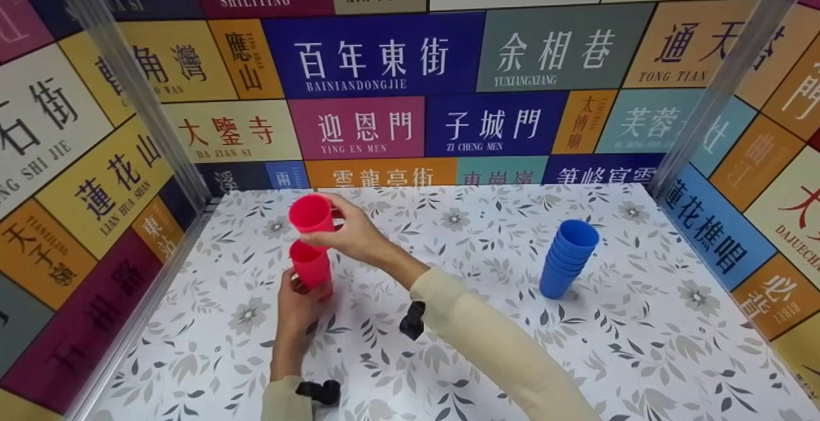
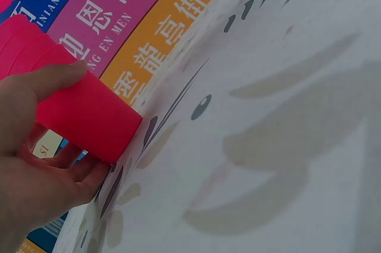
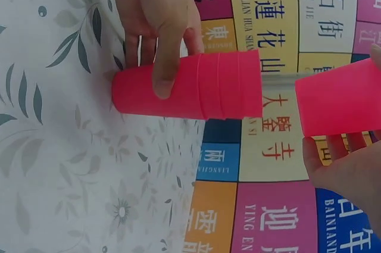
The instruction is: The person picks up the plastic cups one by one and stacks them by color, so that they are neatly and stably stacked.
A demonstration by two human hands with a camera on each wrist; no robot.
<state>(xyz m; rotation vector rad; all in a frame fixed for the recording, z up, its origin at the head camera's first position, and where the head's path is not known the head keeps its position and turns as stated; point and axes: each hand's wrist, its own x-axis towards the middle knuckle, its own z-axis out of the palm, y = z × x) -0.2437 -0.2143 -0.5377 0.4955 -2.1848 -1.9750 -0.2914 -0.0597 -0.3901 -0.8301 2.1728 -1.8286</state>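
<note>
A short stack of pinkish-red plastic cups (image 3: 232, 86) stands upright on the patterned tabletop, several rims showing in the right wrist view. My left hand (image 1: 298, 305) grips this stack low down, thumb on one side and fingers round the other. Directly above it, my right hand (image 1: 359, 232) holds a single red cup (image 3: 339, 101) by its side, mouth up. In the right wrist view a gap separates that cup's base from the stack's top rim. The left wrist view shows the stack's base (image 2: 113, 128) on the table surface.
To the right stands a stack of several blue cups (image 1: 567, 261), nested and mouth up. White cloth with grey leaves and flowers covers the table (image 1: 435, 357). Walls of coloured signs (image 1: 359, 126) enclose the back and sides, with clear upright strips at the corners (image 1: 141, 81).
</note>
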